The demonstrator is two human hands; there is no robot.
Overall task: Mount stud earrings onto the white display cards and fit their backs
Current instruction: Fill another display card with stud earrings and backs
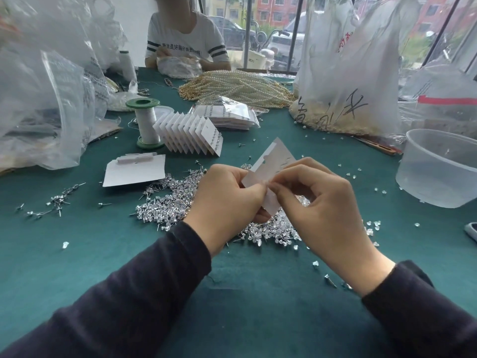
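A white display card (pixel 275 161) is held tilted above the green table. My left hand (pixel 227 195) grips its lower left edge, fingers curled round it. Against the card's middle my right hand (pixel 317 200) pinches with thumb and forefinger; whatever sits between those fingertips is too small to make out. Under both hands lies a big heap of silver stud earrings (pixel 170 200). Clear earring backs (pixel 371 226) are scattered to the right. Blank cards (pixel 134 171) lie flat at the left, and a fanned row of filled cards (pixel 191 135) stands behind them.
A thread spool (pixel 145 122) stands by the filled cards. A clear plastic tub (pixel 438 166) sits at the right edge. Pearl necklaces (pixel 240 86) are piled at the back, plastic bags (pixel 346 68) rise on both sides, and another person (pixel 184 40) sits across the table.
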